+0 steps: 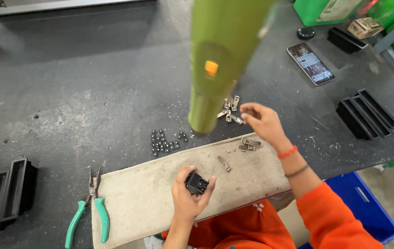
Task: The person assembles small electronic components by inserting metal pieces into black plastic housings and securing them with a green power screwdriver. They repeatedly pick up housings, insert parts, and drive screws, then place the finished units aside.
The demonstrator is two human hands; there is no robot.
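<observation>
- Left hand (188,196): fingers curled around a small black plastic housing (197,183), held just above the beige cloth mat (146,193) at the table (91,92) edge.
- Right hand (262,122): fingertips pinched together at a small metal clip (238,120), beside the loose pile of metal clips (229,107).
- More clips (248,144) lie on the mat near the right wrist.
- Small dark nuts (163,141) scattered just beyond the mat.
- Green hanging tool (220,60) in front of the pile.
- Green-handled pliers (88,210) at the mat's left edge.
- Smartphone (310,63) well apart, far right.
</observation>
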